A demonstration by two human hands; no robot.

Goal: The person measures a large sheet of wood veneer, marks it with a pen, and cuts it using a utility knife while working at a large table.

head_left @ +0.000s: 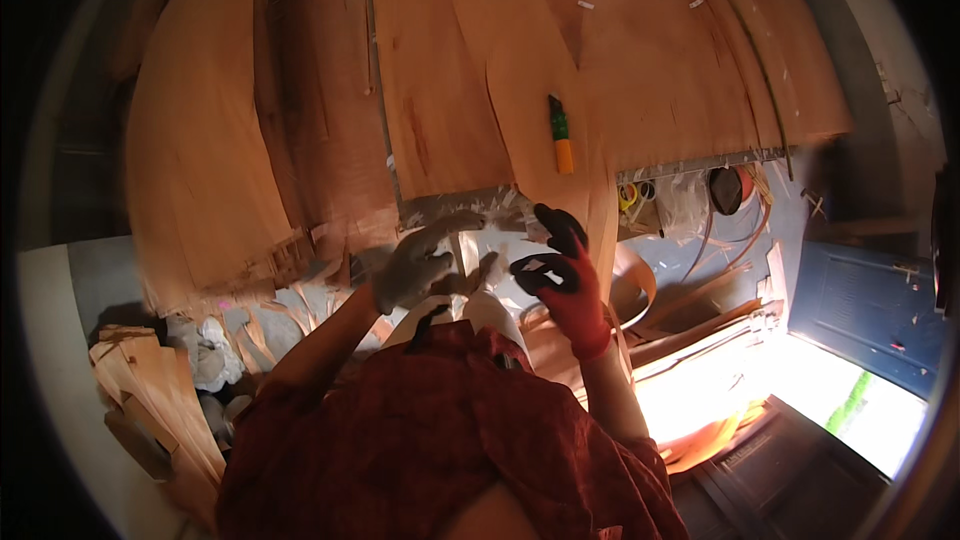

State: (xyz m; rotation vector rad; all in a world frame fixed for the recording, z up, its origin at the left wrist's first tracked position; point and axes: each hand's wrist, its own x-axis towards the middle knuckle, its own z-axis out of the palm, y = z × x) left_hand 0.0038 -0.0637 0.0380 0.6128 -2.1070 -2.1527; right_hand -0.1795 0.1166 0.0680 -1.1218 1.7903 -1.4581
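My left hand [402, 270], in a greyish glove and slightly blurred, hovers before the near edge of the bench with thumb and fingers apart, holding nothing that I can see. On the right, my right hand [575, 285] wears a red glove with black fingers. Its thumb and a finger curl together around a small white piece [533, 265], perhaps tape; the other fingers are bent above it. Beyond both hands, thin wood veneer sheets [440, 90] overlap across the bench. A green and orange utility knife [563, 140] lies on them, ahead of my right hand.
Small white strips [585, 5] stick to the far veneer. Scissors with yellow handles [628, 197] and a dark round roll [725, 190] lie below the bench's right edge. Veneer offcuts [150, 380] stand at the left. A blue door [860, 305] and bright daylight are at the right.
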